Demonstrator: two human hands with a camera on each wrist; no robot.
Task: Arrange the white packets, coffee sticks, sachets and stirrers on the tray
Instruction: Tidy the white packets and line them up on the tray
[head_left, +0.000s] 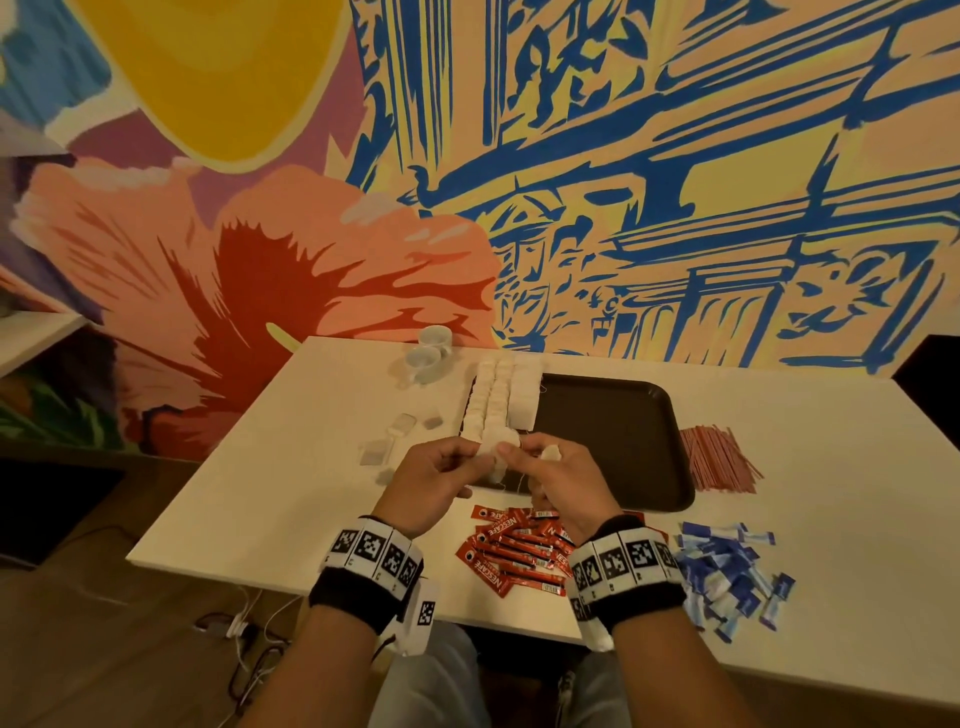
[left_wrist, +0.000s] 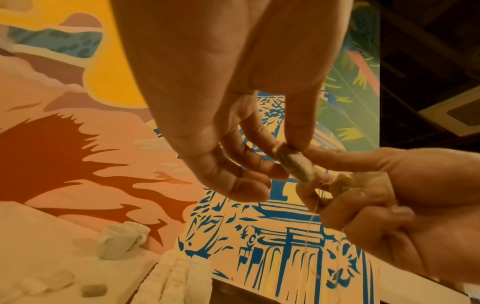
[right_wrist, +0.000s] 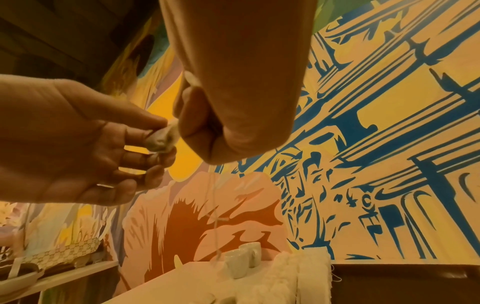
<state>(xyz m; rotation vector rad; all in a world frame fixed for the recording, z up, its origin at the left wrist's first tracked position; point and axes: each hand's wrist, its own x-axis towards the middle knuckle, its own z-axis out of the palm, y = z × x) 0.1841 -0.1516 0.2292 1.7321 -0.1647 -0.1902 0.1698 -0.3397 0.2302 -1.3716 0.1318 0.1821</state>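
I hold a small white packet (left_wrist: 294, 164) up above the near edge of the tray (head_left: 623, 441), pinched between the thumb and forefinger of my left hand (head_left: 431, 480); my right hand (head_left: 563, 480) meets it from the other side, its grip closed on more white packets bunched in the palm, with thin strings (left_wrist: 310, 226) hanging down from them. The other fingers of my left hand are loosely curled and hold nothing.

Past my hands, rows of white packets (head_left: 498, 400) lie lined up along the left side of the dark tray, the rest of which is bare. On the worktop (head_left: 291, 467) just left of the tray lie a few loose packets (head_left: 387, 441), and beyond them two white cups (head_left: 428, 351). Near me, red coffee sticks (head_left: 511, 556) lie in a heap under my wrists, blue sachets (head_left: 727, 577) in a pile to their right, and reddish stirrers (head_left: 719, 457) bundled beside the tray's right edge.
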